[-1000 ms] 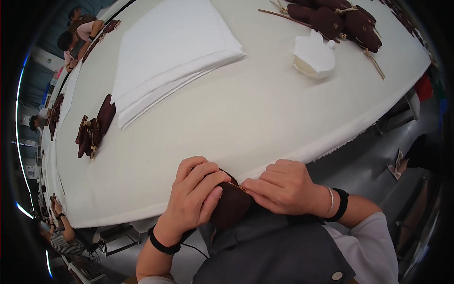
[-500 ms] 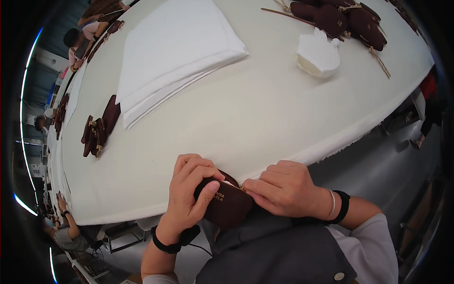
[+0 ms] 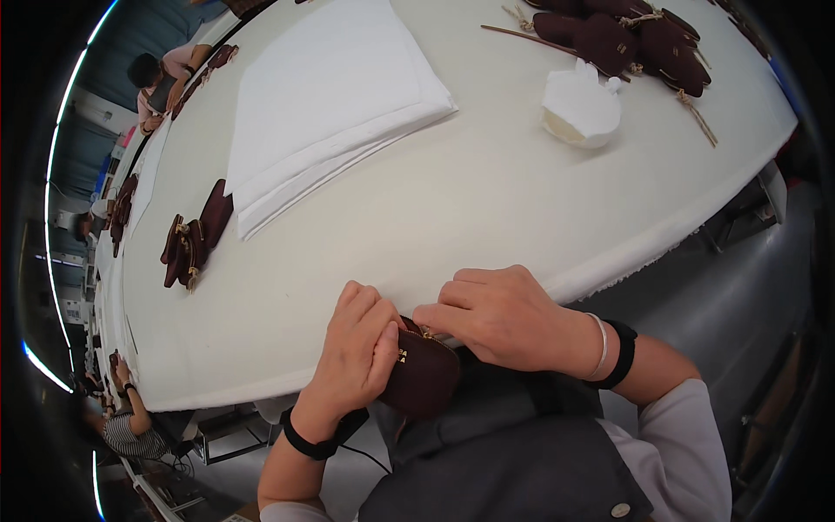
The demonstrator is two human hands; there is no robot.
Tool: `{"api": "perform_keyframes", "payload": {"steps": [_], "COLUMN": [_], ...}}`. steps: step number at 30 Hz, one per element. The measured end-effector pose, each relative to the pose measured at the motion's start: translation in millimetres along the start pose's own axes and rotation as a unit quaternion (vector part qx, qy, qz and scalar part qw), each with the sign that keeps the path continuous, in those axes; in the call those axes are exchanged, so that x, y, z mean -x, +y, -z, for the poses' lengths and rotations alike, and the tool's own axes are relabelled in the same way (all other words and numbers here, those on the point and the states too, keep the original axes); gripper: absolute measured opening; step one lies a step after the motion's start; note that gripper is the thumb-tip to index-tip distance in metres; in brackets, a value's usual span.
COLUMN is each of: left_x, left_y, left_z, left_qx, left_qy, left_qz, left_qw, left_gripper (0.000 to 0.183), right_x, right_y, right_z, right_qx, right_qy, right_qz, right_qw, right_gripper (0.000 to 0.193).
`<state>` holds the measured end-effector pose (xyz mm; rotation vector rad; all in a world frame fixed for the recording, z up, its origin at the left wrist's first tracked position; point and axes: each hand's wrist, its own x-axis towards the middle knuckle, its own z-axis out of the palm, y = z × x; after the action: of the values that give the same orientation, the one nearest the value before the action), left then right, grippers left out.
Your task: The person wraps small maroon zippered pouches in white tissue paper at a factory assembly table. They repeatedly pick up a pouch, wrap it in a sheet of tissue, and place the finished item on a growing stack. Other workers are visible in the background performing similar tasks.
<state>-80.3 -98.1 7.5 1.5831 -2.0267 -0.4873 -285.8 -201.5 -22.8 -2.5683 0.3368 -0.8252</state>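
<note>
A small dark brown zip pouch (image 3: 424,380) with gold lettering is held at the near edge of the table. My left hand (image 3: 355,350) grips its left side, thumb on the front and fingers over the top. My right hand (image 3: 496,315) is closed at the pouch's upper right edge, fingertips pinching at the gold zipper. Beneath those fingers the exact part gripped is hidden. The zipper's top looks partly parted, with a dark fold showing inside.
White sheets (image 3: 335,113) lie stacked on the pale table (image 3: 487,200). Brown pouches (image 3: 193,239) sit at left, and more pouches (image 3: 609,43) at far right beside a white wrapped bundle (image 3: 581,109). Co-workers (image 3: 161,83) sit along the left side.
My right hand has shifted up and left along the zipper, toward my left hand. My left fingers have straightened somewhat and cover more of the lettering. The view has turned slightly.
</note>
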Motion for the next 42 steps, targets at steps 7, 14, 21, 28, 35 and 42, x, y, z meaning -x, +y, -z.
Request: {"api": "perform_keyframes", "payload": {"steps": [7, 14, 21, 28, 35, 42], "left_x": [25, 54, 66, 62, 65, 65], "left_y": [-1, 9, 26, 49, 50, 52], "left_z": [-8, -30, -37, -12, -9, -5], "left_qx": [0.091, 0.479, 0.441, 0.256, 0.225, 0.156], "left_qy": [0.107, 0.056, 0.078, 0.077, 0.045, 0.058], "left_qz": [-0.033, 0.024, -0.014, -0.055, -0.051, -0.07], "left_qw": [0.99, 0.875, 0.894, 0.962, 0.972, 0.984], "left_gripper": [0.015, 0.03, 0.029, 0.027, 0.024, 0.023], "right_x": [15, 33, 44, 43, 22, 18], "right_y": [-10, -31, -34, -40, -47, -53], "right_z": [-2, -4, 1, 22, 19, 5], "right_qx": [-0.085, -0.11, -0.132, -0.015, -0.012, -0.039], "right_qy": [0.103, 0.202, 0.161, 0.129, 0.118, 0.149], "right_qz": [0.023, 0.122, 0.171, 0.229, 0.239, 0.209], "right_qw": [0.991, 0.965, 0.963, 0.965, 0.964, 0.966], "right_gripper": [0.016, 0.022, 0.025, 0.019, 0.015, 0.017]}}
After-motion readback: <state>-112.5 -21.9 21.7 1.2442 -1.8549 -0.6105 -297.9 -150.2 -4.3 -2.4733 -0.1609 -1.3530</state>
